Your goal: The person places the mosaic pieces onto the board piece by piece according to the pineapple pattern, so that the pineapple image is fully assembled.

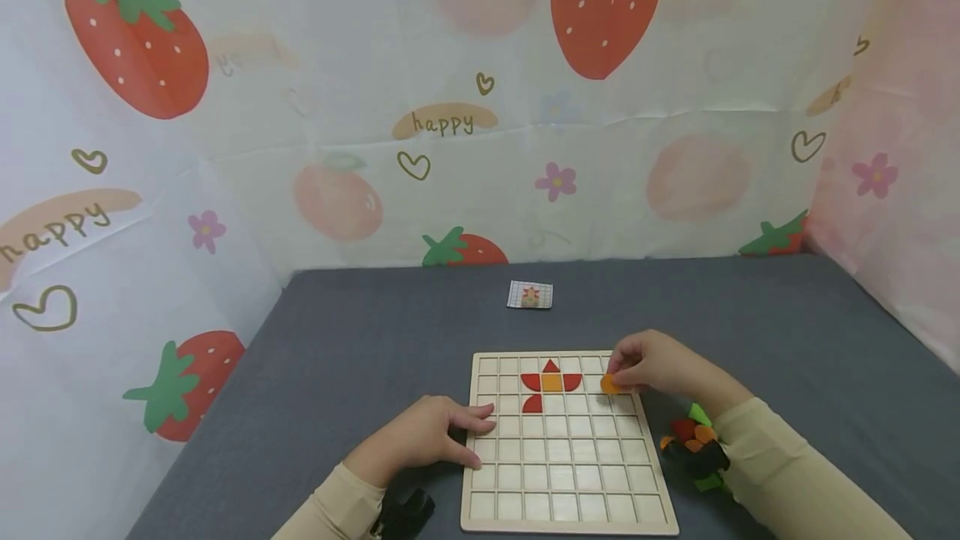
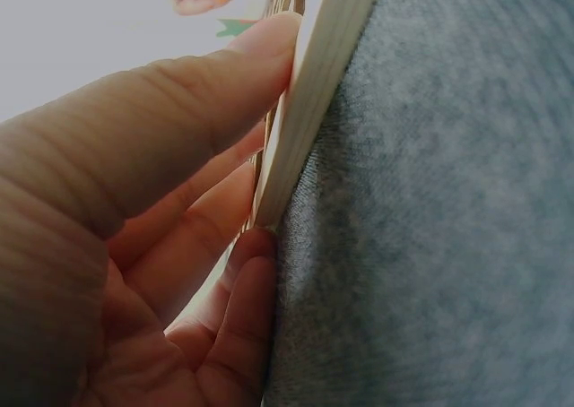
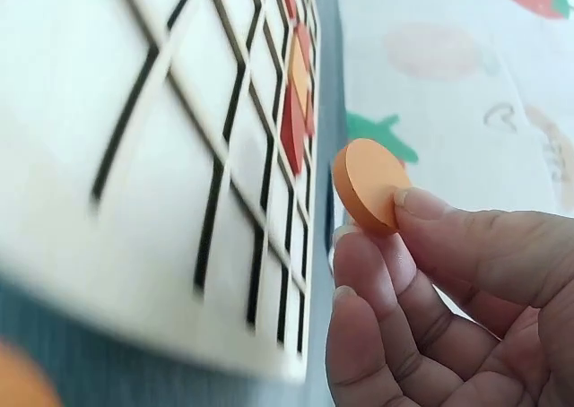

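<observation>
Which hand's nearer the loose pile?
Right. The right hand is at the right edge of the board, just beyond the pile; the left hand is across, at the left edge.

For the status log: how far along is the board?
Done: four red pieces and an orange square sit on the board.
In hand: an orange disc, pinched by the right hand.
Remaining: loose pieces lie beside the board; most cells look bare, so more placing seems likely.

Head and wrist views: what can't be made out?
Card, head view: printed detail too small.
Loose pieces, head view: count hidden by overlap and black wrist unit.
Board, left wrist view: grid mostly hidden by left hand and edge-on angle.
Orange shape, right wrist view: blurred, cut off by left and bottom edges.
</observation>
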### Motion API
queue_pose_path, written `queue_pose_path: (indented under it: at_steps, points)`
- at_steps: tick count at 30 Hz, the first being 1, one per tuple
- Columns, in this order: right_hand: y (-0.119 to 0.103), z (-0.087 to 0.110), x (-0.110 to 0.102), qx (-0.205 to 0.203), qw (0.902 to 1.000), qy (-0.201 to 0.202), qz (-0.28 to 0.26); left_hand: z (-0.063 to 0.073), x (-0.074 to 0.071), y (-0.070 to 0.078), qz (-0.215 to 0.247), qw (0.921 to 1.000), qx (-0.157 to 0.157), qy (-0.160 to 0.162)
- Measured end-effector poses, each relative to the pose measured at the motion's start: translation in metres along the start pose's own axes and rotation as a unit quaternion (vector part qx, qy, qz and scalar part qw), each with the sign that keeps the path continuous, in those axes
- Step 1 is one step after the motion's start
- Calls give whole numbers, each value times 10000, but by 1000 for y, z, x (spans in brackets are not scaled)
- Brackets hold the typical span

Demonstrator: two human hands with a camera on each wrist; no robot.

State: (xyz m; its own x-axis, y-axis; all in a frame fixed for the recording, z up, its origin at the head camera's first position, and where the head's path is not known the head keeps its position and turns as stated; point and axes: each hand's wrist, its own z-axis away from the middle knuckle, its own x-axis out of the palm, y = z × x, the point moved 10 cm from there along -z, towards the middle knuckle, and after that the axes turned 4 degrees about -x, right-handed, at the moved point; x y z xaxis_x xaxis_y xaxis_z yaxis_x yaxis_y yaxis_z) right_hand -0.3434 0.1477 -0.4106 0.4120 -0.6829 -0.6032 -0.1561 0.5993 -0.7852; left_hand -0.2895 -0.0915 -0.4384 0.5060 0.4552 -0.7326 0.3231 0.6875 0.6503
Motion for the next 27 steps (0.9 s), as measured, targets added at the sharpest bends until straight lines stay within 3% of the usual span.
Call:
queue_pose_path:
  at_steps: [8,13,27]
  points:
    - [-18,-16,32,-352,9990,-275,-75,-1,1,-2,-73,10000,-11,-61]
    - [-24,-24,47,-360,9988,-252,-214,0,1,-1,-89,9999,21,-65]
    - [-31,-32,58,-326,9992,69,216,-3,1,-2,-76,9999,-58,-68]
